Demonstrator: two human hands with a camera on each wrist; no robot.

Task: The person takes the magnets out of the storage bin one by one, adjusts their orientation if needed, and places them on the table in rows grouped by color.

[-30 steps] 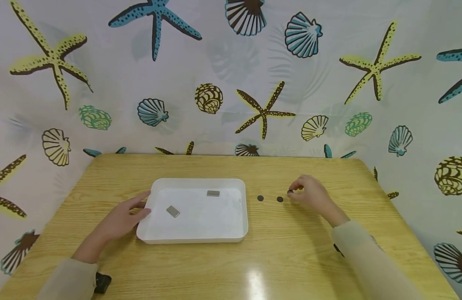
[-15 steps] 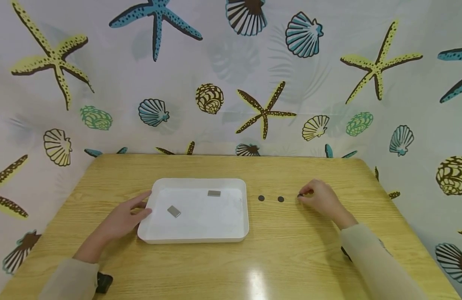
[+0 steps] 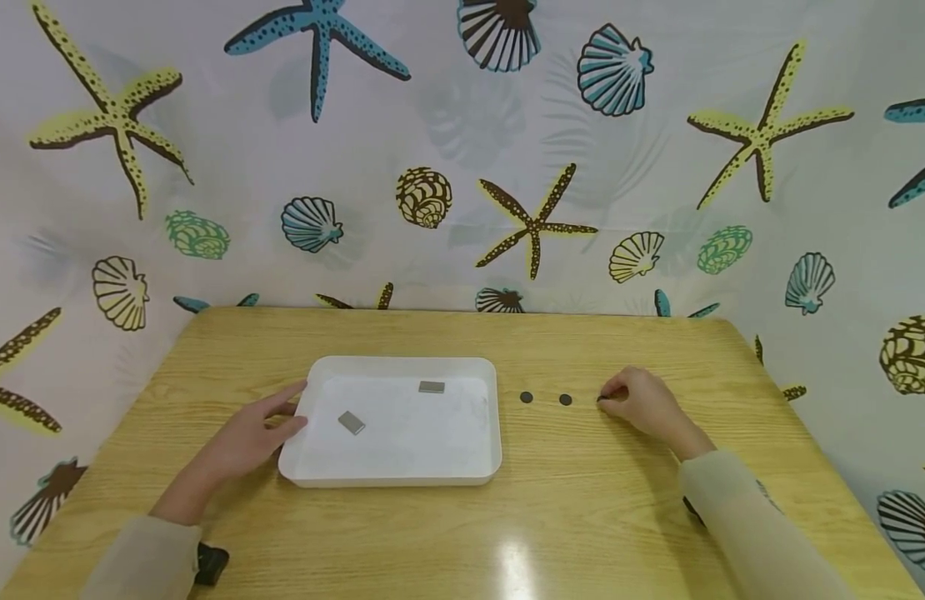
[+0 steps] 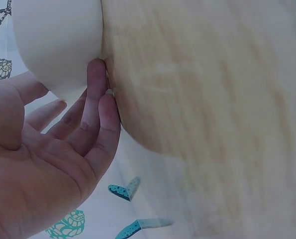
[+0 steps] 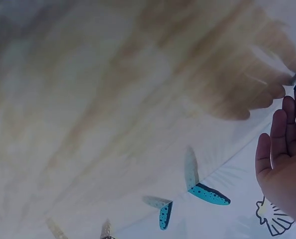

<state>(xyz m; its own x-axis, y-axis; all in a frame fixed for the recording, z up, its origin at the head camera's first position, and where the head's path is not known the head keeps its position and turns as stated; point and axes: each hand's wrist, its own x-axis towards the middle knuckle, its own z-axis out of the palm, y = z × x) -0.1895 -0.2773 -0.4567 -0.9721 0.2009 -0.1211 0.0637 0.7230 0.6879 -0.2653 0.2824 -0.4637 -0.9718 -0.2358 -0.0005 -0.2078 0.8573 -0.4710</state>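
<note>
My L hand (image 3: 252, 429), half-curled, holds the L end of the white tray (image 3: 417, 454), & my R hand (image 3: 644, 404) pinches a small dark disc (image 3: 601, 398) at the table (image 3: 582, 500) (can't tell if touching), R of two more dark discs (image 3: 565, 400). IMO best w/ a light pinch, disc level, so it doesn't skid. In tray: grey block (image 3: 352, 422) nearer me, L side; 2nd block (image 3: 432, 387) farther back, R of ctr.
</note>
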